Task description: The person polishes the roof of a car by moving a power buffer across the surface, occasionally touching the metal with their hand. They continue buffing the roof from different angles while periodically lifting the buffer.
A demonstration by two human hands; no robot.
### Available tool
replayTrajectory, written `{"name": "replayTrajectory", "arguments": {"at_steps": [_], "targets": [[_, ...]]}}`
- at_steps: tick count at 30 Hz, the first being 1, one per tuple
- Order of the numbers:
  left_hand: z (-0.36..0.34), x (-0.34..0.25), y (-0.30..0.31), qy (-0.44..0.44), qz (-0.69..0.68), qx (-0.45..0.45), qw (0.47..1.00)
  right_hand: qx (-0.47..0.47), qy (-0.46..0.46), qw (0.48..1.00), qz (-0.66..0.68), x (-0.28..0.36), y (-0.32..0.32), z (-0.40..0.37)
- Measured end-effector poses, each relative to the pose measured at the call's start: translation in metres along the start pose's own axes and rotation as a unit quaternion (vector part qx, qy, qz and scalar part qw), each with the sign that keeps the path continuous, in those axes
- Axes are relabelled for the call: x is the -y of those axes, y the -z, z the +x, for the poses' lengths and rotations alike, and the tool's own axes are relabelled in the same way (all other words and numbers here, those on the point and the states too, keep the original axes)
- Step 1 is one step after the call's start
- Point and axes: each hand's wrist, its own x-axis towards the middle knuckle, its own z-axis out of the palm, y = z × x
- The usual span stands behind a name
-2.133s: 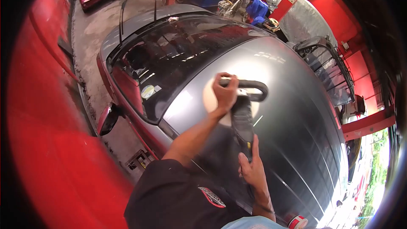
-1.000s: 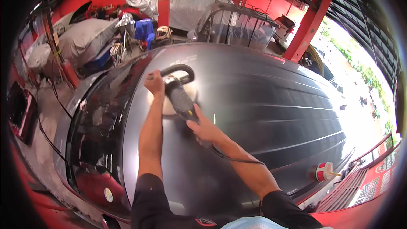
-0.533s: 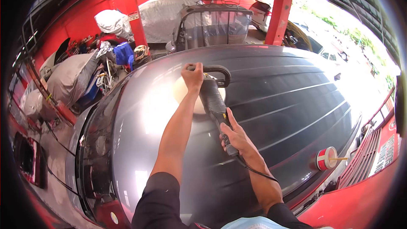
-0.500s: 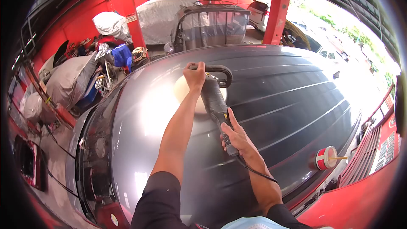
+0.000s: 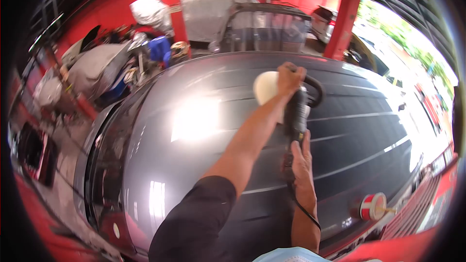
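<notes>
A black car polisher with a round cream pad rests on the dark grey car roof. My left hand is closed around its looped front handle. Lower down, my right hand grips the rear of the polisher's body, thumb and fingers on either side of it. A power cord trails from the rear end along my right forearm. Part of the pad is hidden behind my left hand and the tool. Motion smears the hands a little.
A red and white can with a stick in it stands at the roof's right edge. A red post rises beyond the roof. Covered vehicles and piled parts stand behind and to the left. A slatted red bench-like frame lies at right.
Both hands have swept the polisher to the right across the roof, and the pad now sits farther over the ribbed part. My view has shifted slightly too.
</notes>
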Motion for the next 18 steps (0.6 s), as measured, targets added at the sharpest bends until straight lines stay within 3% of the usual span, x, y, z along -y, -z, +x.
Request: {"name": "replayTrajectory", "arguments": {"at_steps": [1, 2, 4, 5, 6, 7, 9, 12, 15, 18], "targets": [[-0.007, -0.010, 0.001, 0.068, -0.049, 0.050, 0.995, -0.025, 0.062, 0.998, -0.019, -0.011, 0.003, 0.004], [0.002, 0.039, -0.023, -0.119, 0.058, -0.018, 0.991, -0.066, 0.079, 0.994, -0.032, -0.021, 0.005, 0.011], [-0.010, 0.010, -0.020, 0.024, 0.011, -0.013, 1.000, -0.050, 0.088, 0.995, 0.002, -0.023, 0.007, 0.009], [-0.014, 0.013, -0.026, 0.040, 0.012, -0.058, 0.997, -0.051, 0.143, 0.987, -0.044, -0.044, 0.023, 0.025], [-0.023, -0.001, -0.017, 0.081, -0.056, -0.036, 0.994, -0.059, 0.200, 0.974, -0.089, -0.061, 0.037, 0.041], [-0.023, 0.005, -0.016, 0.100, -0.082, -0.033, 0.991, -0.054, 0.199, 0.974, -0.091, -0.047, 0.033, 0.030], [-0.028, 0.010, -0.014, 0.124, -0.108, -0.037, 0.986, -0.049, 0.045, 0.987, -0.146, 0.006, 0.030, -0.014], [-0.041, -0.005, 0.019, 0.106, -0.134, -0.091, 0.981, 0.006, -0.006, 0.988, -0.151, 0.042, 0.029, -0.044], [-0.046, -0.013, 0.075, 0.122, -0.171, -0.095, 0.973, 0.038, -0.002, 0.976, -0.214, 0.031, 0.002, -0.051], [-0.040, -0.010, 0.131, 0.101, -0.108, -0.174, 0.974, 0.083, 0.019, 0.965, -0.250, 0.024, -0.042, -0.049]]}}
